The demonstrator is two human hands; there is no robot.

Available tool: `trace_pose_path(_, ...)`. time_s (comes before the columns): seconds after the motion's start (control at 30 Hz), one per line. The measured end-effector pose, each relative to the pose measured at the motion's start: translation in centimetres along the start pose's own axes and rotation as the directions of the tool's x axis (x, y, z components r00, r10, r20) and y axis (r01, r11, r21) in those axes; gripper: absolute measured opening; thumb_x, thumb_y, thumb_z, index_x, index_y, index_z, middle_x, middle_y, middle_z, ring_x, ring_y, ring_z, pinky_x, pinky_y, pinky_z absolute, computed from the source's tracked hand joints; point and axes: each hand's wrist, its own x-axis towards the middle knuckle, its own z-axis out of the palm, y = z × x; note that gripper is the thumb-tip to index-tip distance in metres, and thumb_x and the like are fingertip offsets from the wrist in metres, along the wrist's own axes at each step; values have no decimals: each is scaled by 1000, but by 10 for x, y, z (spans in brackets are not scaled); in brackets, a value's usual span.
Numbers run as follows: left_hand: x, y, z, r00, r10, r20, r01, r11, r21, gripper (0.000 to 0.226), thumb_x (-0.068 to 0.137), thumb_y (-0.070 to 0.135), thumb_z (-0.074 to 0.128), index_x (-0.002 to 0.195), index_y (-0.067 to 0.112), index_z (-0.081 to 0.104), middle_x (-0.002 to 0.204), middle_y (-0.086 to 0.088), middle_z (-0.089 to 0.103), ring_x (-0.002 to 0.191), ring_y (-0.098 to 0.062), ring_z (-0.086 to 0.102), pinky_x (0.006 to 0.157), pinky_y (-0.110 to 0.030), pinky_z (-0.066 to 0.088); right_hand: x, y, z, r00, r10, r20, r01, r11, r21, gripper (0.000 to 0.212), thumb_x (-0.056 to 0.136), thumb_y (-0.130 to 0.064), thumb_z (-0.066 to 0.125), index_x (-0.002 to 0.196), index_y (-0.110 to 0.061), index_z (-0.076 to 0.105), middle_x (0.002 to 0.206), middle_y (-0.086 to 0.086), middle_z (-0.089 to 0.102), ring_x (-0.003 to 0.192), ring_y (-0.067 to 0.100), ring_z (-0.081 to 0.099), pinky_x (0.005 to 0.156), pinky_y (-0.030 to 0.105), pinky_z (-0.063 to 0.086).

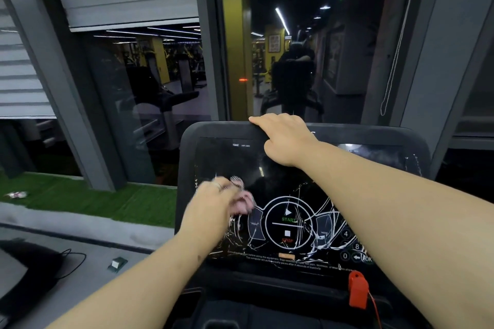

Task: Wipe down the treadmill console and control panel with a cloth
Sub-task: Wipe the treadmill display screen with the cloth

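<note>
Left hand (pixel 213 203) wipes cracked console (pixel 302 195)
It grips a blurred cloth (pixel 242 199); unwiped panel stretches rightward beneath right hand (pixel 283 136), hooked on top edge

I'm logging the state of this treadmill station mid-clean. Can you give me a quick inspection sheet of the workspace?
Surface: console panel dark, its film cracked with white lines.
Job's things: pinkish cloth, motion-blurred, on the panel's left part.
Clutter: small box and litter on the ground at left.
Grippers: left hand holds the cloth; right hand grips the console's top edge.
Cables: black cable on floor; red safety key with cord.
Surroundings: window glass reflecting a gym.
</note>
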Motion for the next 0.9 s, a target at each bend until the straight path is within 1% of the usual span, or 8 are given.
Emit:
trace_pose_path(0.07,10,-5,-1,967,-216,-132,213,976,-41,26,81,15,84,105,18,76,105,-2,65,75,-27,61,69,-37,55,0,0,1,1000,-2,-2,2,1000,2,75,85,-13,45,156,-33,32,151,-1,47,131,30,45,110,46,33)
trace_pose_path(0.1,7,-2,3,956,-250,-155,249,968,-26,26,81,13,84,106,15,77,105,-5,65,74,-29,60,68,-39,55,0,1,1,1000,-2,-4,3,1000,3,75,85,-14,45,156,-33,32,151,-1,47,131,30,45,110,46,33)
trace_pose_path(0.27,-21,3,3,999,-32,0,32,997,63,37,81,14,84,115,20,74,112,0,63,82,-26,56,70,-41,55,0,0,1,1000,0,0,0,1000,-4,75,85,-14,46,156,-33,32,152,-2,46,131,30,45,109,45,33)
trace_pose_path(0.4,5,-17,-10,957,-249,-150,255,967,24,29,79,4,75,105,16,76,105,-5,65,78,-31,60,71,-40,54,0,0,0,1000,-2,-12,2,1000,-7,74,85,-14,46,155,-34,33,152,-2,47,130,30,46,109,47,35)
trace_pose_path(0.5,-18,-8,7,983,-175,-57,177,984,29,26,86,15,77,111,18,75,110,-1,63,82,-26,57,70,-41,55,0,-1,0,1000,6,-6,-6,1000,-4,74,85,-14,46,155,-34,33,152,-2,47,131,30,46,109,46,35)
trace_pose_path(0.57,-25,-6,1,995,-98,-23,99,994,46,32,82,11,80,113,19,76,111,0,64,82,-25,56,70,-39,56,0,-1,0,1000,7,-7,-7,1000,-6,74,85,-14,46,155,-34,32,152,-3,47,131,29,46,109,47,35)
trace_pose_path(0.73,4,-12,-10,938,-299,-176,300,954,-22,36,73,-6,77,104,11,78,102,-6,67,75,-31,61,69,-40,56,1,-1,0,1000,8,-8,-8,1000,-12,75,85,-15,47,155,-35,32,153,-3,46,132,29,45,109,46,34)
trace_pose_path(0.9,-24,-10,4,982,-183,-51,183,983,2,34,80,9,80,112,19,76,108,4,63,81,-23,60,70,-38,56,1,0,1,1000,9,-5,-9,1000,1,76,84,-14,46,155,-35,31,152,-4,45,132,28,44,111,45,32)
